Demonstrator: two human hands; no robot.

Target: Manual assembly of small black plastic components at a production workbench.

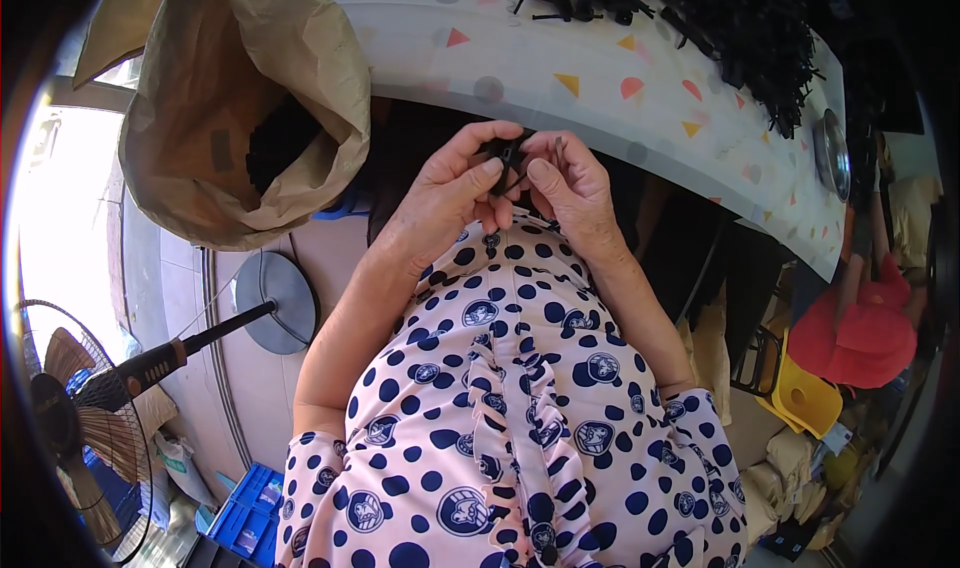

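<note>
Both hands (455,183) inward and close together, small black piece (509,155) between them

Left hand (465,175) and right hand (576,183) curl close together.

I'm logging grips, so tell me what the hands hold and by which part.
The left hand pinches a black piece between thumb and fingers; which part cannot be told. Whether the right hand grips it too is unclear.
</note>
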